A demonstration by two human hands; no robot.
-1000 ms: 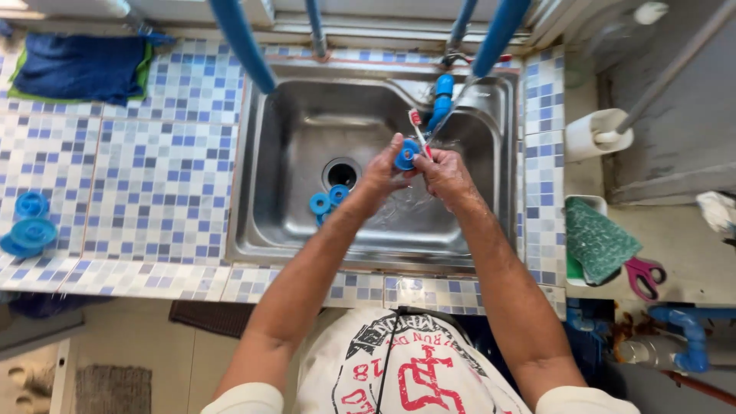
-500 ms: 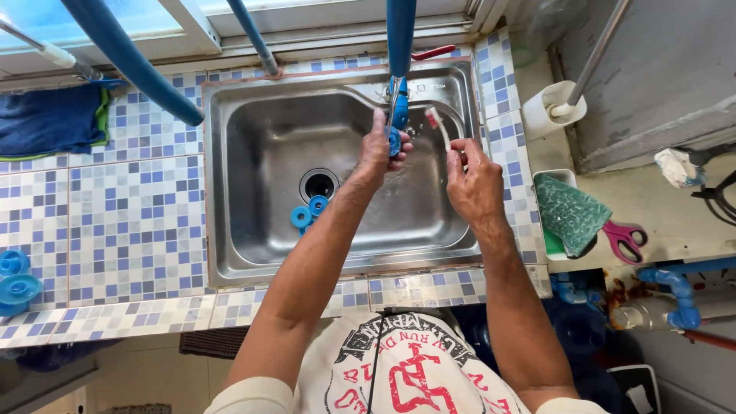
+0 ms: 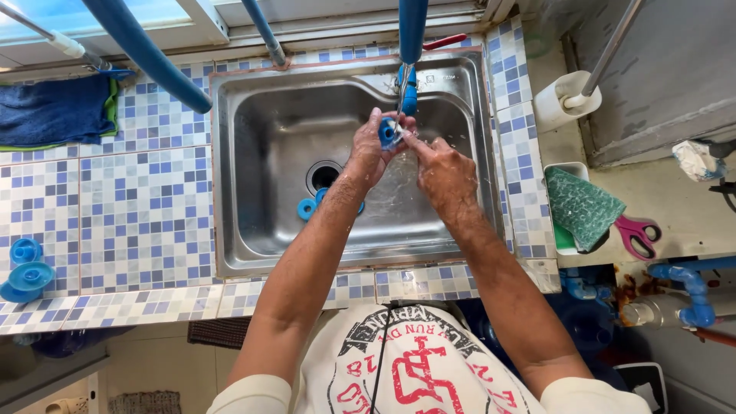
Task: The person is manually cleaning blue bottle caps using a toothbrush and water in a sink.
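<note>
Gleaming amid blue-checked tile counter, the steel sink frames left hand clamped on a blue fitting, right hand pinched beside it.

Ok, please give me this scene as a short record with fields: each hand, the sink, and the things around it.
left hand: holds a small blue part under the tap
right hand: fingers touch the same part; whether it holds a tool cannot be told
sink: steel; blue parts beside the drain
left counter: blue cloth, blue pieces
right side: green scouring pad, pink scissors
</note>
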